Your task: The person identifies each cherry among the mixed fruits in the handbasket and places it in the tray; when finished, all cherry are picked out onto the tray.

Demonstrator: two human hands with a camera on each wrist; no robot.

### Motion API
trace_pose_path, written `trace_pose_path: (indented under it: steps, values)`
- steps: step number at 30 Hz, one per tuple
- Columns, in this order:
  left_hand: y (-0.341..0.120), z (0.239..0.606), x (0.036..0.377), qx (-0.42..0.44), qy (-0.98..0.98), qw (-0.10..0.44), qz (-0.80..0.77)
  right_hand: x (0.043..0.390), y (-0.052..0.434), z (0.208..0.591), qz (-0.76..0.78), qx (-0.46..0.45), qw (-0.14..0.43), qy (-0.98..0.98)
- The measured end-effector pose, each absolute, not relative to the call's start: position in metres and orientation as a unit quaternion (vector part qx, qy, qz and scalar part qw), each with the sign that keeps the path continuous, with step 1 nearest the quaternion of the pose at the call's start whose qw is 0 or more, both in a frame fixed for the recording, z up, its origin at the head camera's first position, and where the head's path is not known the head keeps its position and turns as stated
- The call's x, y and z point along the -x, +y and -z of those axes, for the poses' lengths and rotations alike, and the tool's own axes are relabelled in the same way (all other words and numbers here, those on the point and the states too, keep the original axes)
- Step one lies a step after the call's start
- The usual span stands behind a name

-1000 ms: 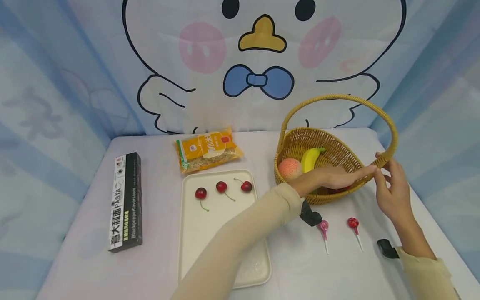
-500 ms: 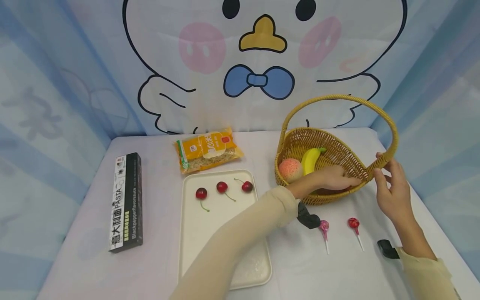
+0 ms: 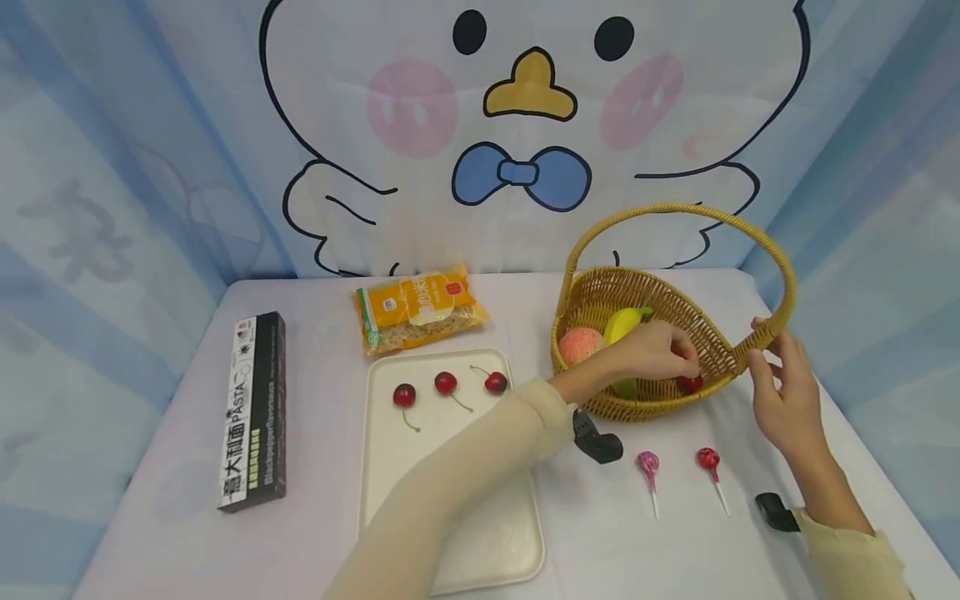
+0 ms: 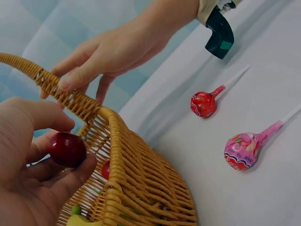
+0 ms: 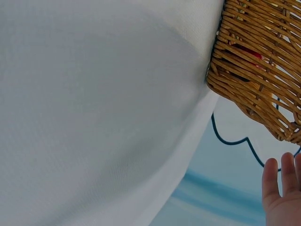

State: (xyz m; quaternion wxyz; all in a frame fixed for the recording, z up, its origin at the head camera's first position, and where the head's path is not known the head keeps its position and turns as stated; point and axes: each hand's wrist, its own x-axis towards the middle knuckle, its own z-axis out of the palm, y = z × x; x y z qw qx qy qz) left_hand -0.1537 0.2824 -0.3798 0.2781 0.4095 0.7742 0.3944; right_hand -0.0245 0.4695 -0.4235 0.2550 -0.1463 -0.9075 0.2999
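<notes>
Two bare hands work at a wicker basket [image 3: 720,354] standing at the far right of the white table [image 3: 315,533]. The left hand [image 3: 656,350], reaching in over the near rim, has its thumb and fingers curled round a dark red cherry [image 4: 67,149], pinching it just inside the basket; a second cherry [image 3: 688,383] lies on the basket floor near the right wall. The right hand [image 3: 783,392] holds the basket where the arched handle [image 3: 675,210] joins the rim on the right side, thumb and forefinger closed on the woven strand, the other fingers loosely extended. Inside the basket, toward its left side, a pink peach [image 3: 580,344] sits beside a yellow banana [image 3: 626,323], the two touching or nearly so.

A cream tray [image 3: 450,533] lies left of the basket, near the table's middle; three cherries [image 3: 446,385] with stems rest in a row along its far end, apart from one another. Beyond the tray lies an orange packet of noodles [image 3: 416,307]. A black pasta box [image 3: 253,410] lies lengthwise well to the left. Two lollipops, one pink [image 3: 647,463] and one red [image 3: 707,458], lie on the table just near of the basket, sticks pointing toward the viewer. A cartoon duck backdrop [image 3: 517,125] stands behind the table.
</notes>
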Motion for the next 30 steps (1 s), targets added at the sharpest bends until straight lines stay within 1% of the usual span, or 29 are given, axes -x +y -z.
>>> trace_pose_path:
  steps: [7, 12, 19, 23, 30]
  values:
    - [0.268, 0.382, 0.151, -0.4, 0.802, 0.229, -0.379, 0.025, 0.464, 0.426, -0.3, 0.143, 0.245, -0.911]
    - [0.26, 0.378, 0.15, -0.408, 0.806, 0.208, -0.375, 0.025, 0.463, 0.425, -0.302, 0.146, 0.247, -0.909]
    - [0.228, 0.379, 0.152, -0.438, 0.779, 0.176, -0.412, 0.025, 0.465, 0.426, -0.301, 0.137, 0.249, -0.91]
    - [0.211, 0.38, 0.153, -0.438, 0.784, 0.151, -0.414, 0.025, 0.468, 0.425, -0.299, 0.138, 0.249, -0.911]
    - [0.198, 0.377, 0.152, -0.442, 0.797, 0.122, -0.394, 0.023, 0.471, 0.424, -0.299, 0.142, 0.254, -0.909]
